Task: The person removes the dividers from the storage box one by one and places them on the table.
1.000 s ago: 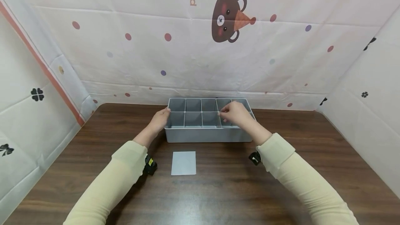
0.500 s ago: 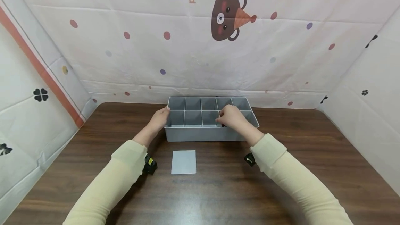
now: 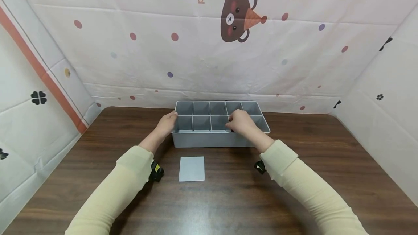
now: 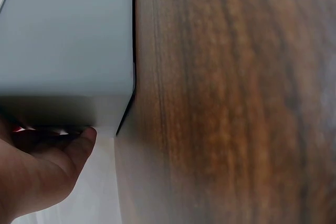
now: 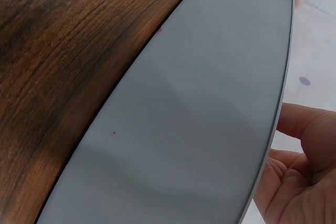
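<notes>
L hand (image 3: 167, 123) grasping the grey divided organizer box (image 3: 212, 140) by its L end: thumb up at the rim, fingers against the outer face of the end wall. Box sits on the woodgrain table (image 3: 209, 198), running R from that grip, long side toward the person, 2 rows of cells. R hand (image 3: 242, 121) is over the front row, approx. the 4th cell from the L-hand end, fingers bent, thumb and index close together, thumb tip about at the divider w/ the 3rd cell. Can't tell if R grip has anything: fingertips are behind the front wall in the R wrist view. Small dark bit (image 3: 232, 131) shows just under the R fingers, too small to ID. Tiny red dot (image 5: 114, 132) on the box's outer front face, lower than R hand. Pale square card (image 3: 192, 169) lies flat on the table, nearer the person than both grips, R of the L hand, apart from the box. Wrist cams: L unit (image 3: 157, 170) and R unit (image 3: 260, 167), each at its cuff, behind its grip. Sleeves pale yellow-green. Beyond both grips: printed backdrop cloth (image 3: 196, 61) w/ dots, sideways bear print (image 3: 234, 16) above R hand.
</notes>
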Demonstrator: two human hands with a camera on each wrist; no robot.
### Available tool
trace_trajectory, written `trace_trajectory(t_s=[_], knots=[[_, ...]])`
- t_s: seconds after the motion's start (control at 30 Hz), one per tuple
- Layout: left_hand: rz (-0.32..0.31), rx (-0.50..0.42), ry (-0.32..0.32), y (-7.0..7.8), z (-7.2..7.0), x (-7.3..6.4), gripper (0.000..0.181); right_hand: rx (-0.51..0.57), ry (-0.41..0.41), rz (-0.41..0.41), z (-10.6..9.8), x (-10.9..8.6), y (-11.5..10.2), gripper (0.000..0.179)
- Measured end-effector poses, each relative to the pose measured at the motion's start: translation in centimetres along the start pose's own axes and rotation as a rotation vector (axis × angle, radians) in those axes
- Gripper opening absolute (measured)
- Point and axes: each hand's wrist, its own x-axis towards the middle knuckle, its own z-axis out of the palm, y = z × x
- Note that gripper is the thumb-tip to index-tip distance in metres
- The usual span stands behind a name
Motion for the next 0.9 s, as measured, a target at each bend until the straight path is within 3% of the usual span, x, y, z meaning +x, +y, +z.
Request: trace_trajectory(t_s=[0.9], knots=[[0.003,-0.002,0.005,-0.23,-0.27,0.35,0.056,0.0,-0.011,-0.006,-0.29,-0.03,-0.42,0.049]])
